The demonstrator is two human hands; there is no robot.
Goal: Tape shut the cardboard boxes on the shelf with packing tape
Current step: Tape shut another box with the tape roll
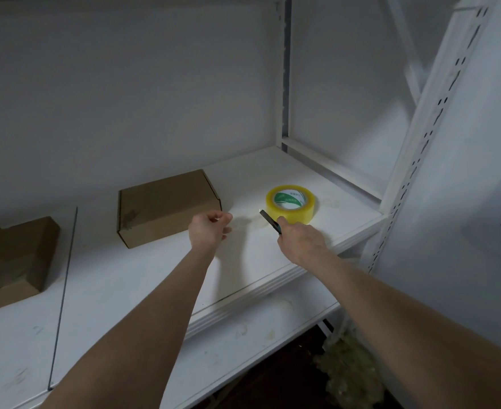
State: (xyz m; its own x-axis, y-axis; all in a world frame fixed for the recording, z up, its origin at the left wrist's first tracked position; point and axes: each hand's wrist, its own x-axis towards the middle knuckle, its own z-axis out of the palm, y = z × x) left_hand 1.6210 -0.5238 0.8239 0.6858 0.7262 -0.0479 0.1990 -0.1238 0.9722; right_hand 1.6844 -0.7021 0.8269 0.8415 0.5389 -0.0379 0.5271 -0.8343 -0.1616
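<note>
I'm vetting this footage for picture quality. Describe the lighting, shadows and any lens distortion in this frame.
Head view: dim overall, brightest on the shelf around the tape roll; the left hand throws a soft shadow onto the shelf; the right hand gripping the knife is lit; the perforated upright leans and bows slightly, a wide-angle effect.

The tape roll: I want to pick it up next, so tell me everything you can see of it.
The tape roll is a wide ring of clear, yellowish packing tape on a white core printed in green. It lies flat, hole up, on the white shelf, right of the cardboard box. The right hand holds a utility knife just in front of it; contact cannot be told.
</note>
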